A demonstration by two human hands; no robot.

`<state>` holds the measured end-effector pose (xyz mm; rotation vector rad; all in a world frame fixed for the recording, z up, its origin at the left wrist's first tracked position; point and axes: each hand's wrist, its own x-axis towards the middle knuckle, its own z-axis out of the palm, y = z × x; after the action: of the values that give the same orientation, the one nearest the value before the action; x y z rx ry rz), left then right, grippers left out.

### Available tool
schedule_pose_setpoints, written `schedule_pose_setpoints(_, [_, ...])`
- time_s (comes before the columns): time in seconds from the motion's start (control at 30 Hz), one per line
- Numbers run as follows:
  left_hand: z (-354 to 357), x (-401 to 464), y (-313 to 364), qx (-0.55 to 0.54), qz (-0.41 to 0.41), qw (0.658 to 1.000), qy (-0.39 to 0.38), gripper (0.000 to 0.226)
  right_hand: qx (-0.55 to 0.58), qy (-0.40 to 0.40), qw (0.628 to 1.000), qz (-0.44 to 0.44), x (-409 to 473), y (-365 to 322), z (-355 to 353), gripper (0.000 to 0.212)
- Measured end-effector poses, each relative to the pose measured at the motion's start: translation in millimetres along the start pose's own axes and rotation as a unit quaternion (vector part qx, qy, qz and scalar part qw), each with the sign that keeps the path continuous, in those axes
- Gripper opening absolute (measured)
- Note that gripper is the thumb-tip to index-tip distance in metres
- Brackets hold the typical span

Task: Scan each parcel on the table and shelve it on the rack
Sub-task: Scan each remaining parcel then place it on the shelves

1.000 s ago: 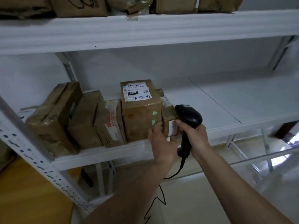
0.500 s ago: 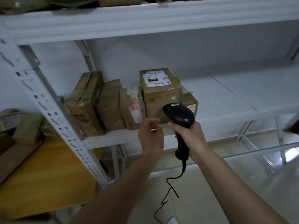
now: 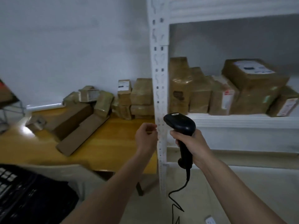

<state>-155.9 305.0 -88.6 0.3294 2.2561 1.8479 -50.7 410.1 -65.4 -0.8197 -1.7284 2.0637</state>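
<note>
My right hand [image 3: 190, 142] grips the handle of a black corded barcode scanner [image 3: 180, 122] in front of the white rack's upright post [image 3: 159, 88]. To its left my left hand [image 3: 146, 137] hangs in the air with loosely curled fingers, holding nothing. Several brown taped parcels [image 3: 200, 92] stand in a row on the rack's shelf [image 3: 242, 121], the tallest one [image 3: 254, 75] carrying a white label on top. More brown parcels [image 3: 140, 96] are piled on the wooden table [image 3: 105, 143] at the left, against the wall.
Two long flat cartons [image 3: 80, 130] lie across the table. A black keyboard [image 3: 24, 196] sits at the lower left on a pale chair back. The scanner's cable [image 3: 175, 206] dangles to the floor. A wire stand [image 3: 6, 107] is at the far left.
My view has swung left from the shelf to the table. My left hand has come off the shelved parcels and drawn back, empty. My right hand keeps holding the scanner.
</note>
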Motion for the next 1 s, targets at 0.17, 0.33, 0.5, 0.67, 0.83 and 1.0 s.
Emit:
schedule_pose_setpoints(0.17, [-78.2, 12.9, -30.5, 0.018, -0.005, 1.0, 0.016, 0.028, -0.011, -0.001, 1.0, 0.0, 3.8, 22.5, 71.3, 0.028])
schedule_pose_setpoints(0.33, [-134.8, 23.3, -47.1, 0.022, -0.024, 0.999, 0.02, 0.026, -0.024, -0.001, 1.0, 0.006, 5.7, 35.6, 122.2, 0.027])
schedule_pose_setpoints(0.5, [-162.7, 40.9, -53.3, 0.018, -0.024, 0.999, 0.032, 0.019, -0.051, -0.018, 0.999, 0.0, 16.8, 36.2, 153.1, 0.028])
schedule_pose_setpoints(0.67, [-184.4, 60.5, -64.5, 0.017, -0.041, 0.998, 0.042, 0.022, -0.042, -0.018, 0.999, 0.004, 39.6, 35.6, 181.3, 0.023])
schedule_pose_setpoints(0.83, [-199.6, 98.5, -76.0, 0.04, -0.077, 0.995, 0.046, 0.023, -0.017, -0.027, 0.999, 0.024, 71.6, 36.3, 205.1, 0.02])
schedule_pose_setpoints(1.0, [-185.1, 153.8, -72.3, 0.038, -0.101, 0.994, 0.032, 0.02, -0.004, -0.018, 0.998, 0.057, 119.1, 25.9, 213.8, 0.017])
